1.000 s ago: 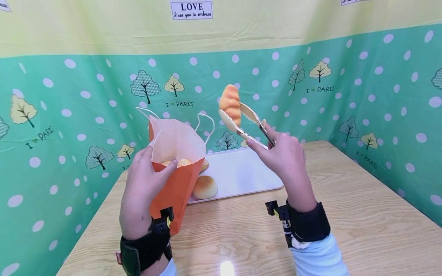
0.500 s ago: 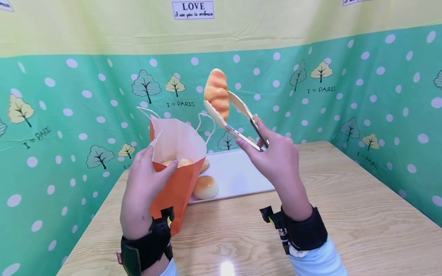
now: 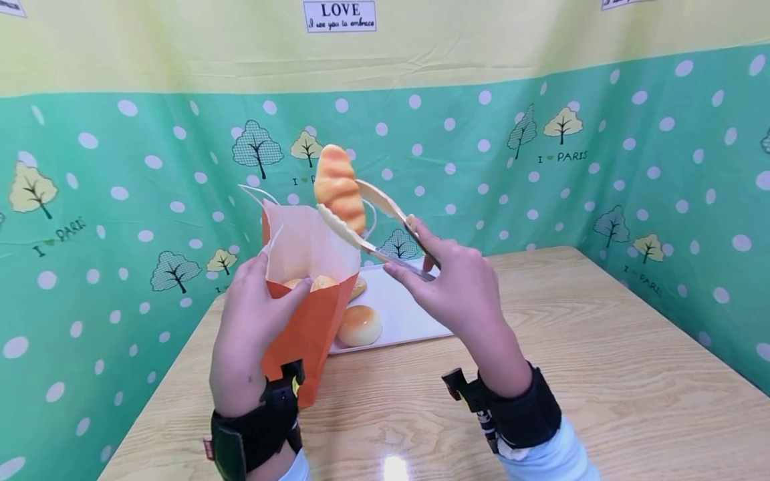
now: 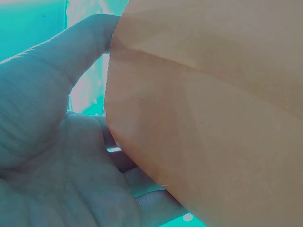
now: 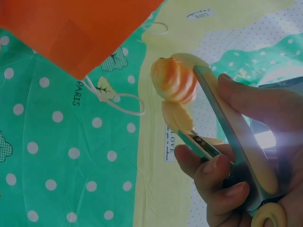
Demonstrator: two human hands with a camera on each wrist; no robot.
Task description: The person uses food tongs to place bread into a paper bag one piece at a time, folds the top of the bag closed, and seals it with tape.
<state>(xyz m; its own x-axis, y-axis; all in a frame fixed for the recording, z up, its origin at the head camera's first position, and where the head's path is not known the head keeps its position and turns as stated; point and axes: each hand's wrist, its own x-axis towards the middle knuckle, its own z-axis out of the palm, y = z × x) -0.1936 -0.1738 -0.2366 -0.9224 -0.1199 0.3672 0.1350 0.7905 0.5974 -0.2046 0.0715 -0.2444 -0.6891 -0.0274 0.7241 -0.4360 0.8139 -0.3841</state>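
Observation:
My right hand (image 3: pixel 460 284) grips a pair of tongs (image 3: pixel 391 257) with cream tips and metal arms. Pinched between those tips is a ridged golden bread roll (image 3: pixel 339 187), held up over the right side of the bag's mouth in the head view. In the right wrist view the same roll (image 5: pixel 174 80) sits between the tong tips, with fingers and thumb wrapped about the arms. My left hand (image 3: pixel 255 314) holds the near left edge of an orange paper bag (image 3: pixel 303 334), thumb over the rim. Several pieces of bread (image 3: pixel 323 282) show inside the bag.
A white tray (image 3: pixel 409 314) lies on the wooden table (image 3: pixel 601 347) behind the bag. On it are a round bun (image 3: pixel 359 326) and, partly hidden by the bag, another bread (image 3: pixel 357 287). White string handles (image 3: pixel 255 192) stand up from the bag's top. A patterned curtain surrounds the table.
The right hand has carried the tongs and roll leftward from over the tray to the bag's opening, rising and then lowering. The left hand and bag have stayed in place.

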